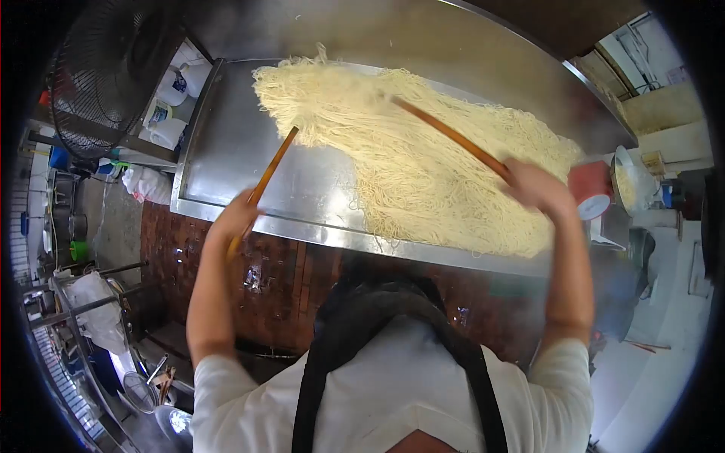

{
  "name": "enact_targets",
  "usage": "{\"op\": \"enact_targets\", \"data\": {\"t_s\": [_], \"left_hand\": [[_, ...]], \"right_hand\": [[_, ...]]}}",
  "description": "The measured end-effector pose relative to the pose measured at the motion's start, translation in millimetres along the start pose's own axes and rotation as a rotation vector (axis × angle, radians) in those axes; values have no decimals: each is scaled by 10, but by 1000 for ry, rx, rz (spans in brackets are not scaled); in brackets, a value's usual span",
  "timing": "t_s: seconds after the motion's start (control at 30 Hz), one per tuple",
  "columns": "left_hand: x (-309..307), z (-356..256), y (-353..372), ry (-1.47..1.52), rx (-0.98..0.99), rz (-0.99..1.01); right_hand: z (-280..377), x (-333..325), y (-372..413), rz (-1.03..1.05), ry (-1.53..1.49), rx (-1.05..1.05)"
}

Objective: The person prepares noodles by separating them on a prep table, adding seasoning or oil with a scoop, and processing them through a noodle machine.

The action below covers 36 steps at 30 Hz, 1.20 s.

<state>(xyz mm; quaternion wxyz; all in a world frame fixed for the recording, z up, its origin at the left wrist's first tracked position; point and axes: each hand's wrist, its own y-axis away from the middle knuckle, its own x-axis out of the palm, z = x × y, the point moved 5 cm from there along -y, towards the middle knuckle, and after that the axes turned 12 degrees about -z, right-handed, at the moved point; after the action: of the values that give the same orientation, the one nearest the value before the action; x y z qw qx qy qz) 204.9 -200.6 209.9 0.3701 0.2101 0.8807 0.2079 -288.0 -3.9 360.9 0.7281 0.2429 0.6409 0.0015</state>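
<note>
Left hand (236, 217) curled round a wooden stick (275, 162), right hand (535, 187), kinda blurry, gripping a second stick (453, 138). Noodles (445, 189) crowd the metal table's front rim (302, 231) mid-to-right; there's steel surface (226, 136) showing left.

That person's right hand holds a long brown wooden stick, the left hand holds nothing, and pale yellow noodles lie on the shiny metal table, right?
Not quite: the left hand isn't empty; the head view shows it holding a slim brown wooden stick. The rest is right: the right hand holds its long brown wooden stick, and the pale yellow noodles lie on the shiny metal table.
</note>
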Motion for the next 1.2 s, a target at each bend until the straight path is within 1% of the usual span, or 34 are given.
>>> {"op": "enact_targets", "data": {"t_s": [0.03,0.07,0.1,0.13,0.17,0.23,0.27,0.3,0.33,0.37,0.4,0.43,0.47,0.5,0.57,0.63,0.7,0.73,0.77,0.83,0.87,0.9,0.93,0.97,1.0,1.03,1.07,1.1,1.13,1.2], "left_hand": [[-157,241,369,19,-102,36],[-268,267,740,98,-128,184],[-241,453,964,75,-78,247],[-203,601,1144,51,-28,308],[-2,612,1267,88,-53,331],[840,597,1195,224,-105,461],[1453,668,944,297,23,459],[2054,728,704,372,150,457],[2194,238,635,562,-5,555],[2442,6,394,599,71,451],[2480,-261,268,785,3,439],[2396,-511,143,973,-64,423],[2212,-611,50,970,-77,355],[1897,-685,1,962,-36,311],[1146,-770,-7,1123,-26,284],[438,-869,122,1216,61,225],[-67,-869,200,1283,129,154],[-256,-848,190,1319,165,123],[-397,-791,124,1282,169,98],[-560,-474,73,1215,132,52],[-575,-208,25,1098,72,33],[-581,113,69,976,3,18],[-648,393,239,763,-46,-8],[-724,701,424,549,-93,-30],[-753,1090,580,447,-149,14],[-790,1146,981,387,-220,-8],[-785,1289,1297,373,-282,11],[-780,1422,1556,359,-340,26],[-761,1482,1740,372,-361,77],[-697,1375,1962,475,-395,77]], "right_hand": [[-341,50,443,27,60,-17],[-385,-95,922,111,42,159],[-525,-67,1258,169,32,145],[-523,38,1432,206,-70,161],[-515,191,1559,244,-175,179],[-562,1145,1406,105,-238,31],[-337,1494,1131,138,-265,109],[-50,1701,819,122,-337,209],[298,1754,508,120,-367,183],[633,1639,278,72,-480,218],[867,1508,121,69,-527,209],[1043,1363,-14,64,-572,199],[1185,1249,-78,36,-599,177],[1312,1133,-112,8,-628,155],[1638,700,-186,-135,-580,-27],[2135,197,-209,-89,-635,-85],[2628,-133,-348,-22,-627,-186],[2876,-206,-420,5,-602,-227],[3029,-297,-504,23,-572,-272],[3030,-343,-563,106,-475,-268],[3033,-384,-600,134,-417,-275],[2822,-303,-602,140,-325,-211],[2492,-147,-628,73,-165,-293],[2148,-171,-366,98,-63,-242],[1649,-36,-160,-6,49,-287],[1205,-22,132,67,90,-173],[794,-54,453,56,96,-133],[549,-156,714,127,131,46],[344,-46,699,136,141,35],[6,550,672,166,140,34]]}}
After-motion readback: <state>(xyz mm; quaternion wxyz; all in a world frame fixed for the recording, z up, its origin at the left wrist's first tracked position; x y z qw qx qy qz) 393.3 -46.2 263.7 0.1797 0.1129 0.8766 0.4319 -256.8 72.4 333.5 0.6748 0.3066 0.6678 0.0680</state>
